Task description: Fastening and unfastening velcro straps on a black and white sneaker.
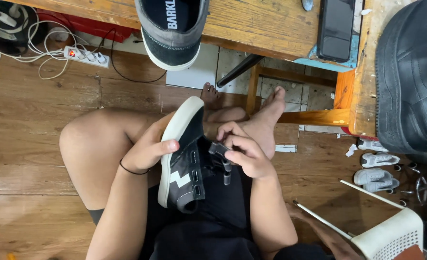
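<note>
A black sneaker [187,163] with a white sole and a white zigzag mark lies on its side over my lap. My left hand [148,149] grips it by the white sole, thumb over the edge. My right hand [242,149] pinches one of the shoe's black straps [219,148] near the top of the upper. Two more straps hang loose just below my right hand. A thin black band circles my left wrist. My bare legs and feet show beneath the shoe.
A second dark shoe [172,29] sits at the edge of a wooden table [266,24], beside a black phone [336,29]. A power strip [86,55] with cables lies on the wooden floor. White plastic basket [391,236] and small white sneakers [377,168] at right.
</note>
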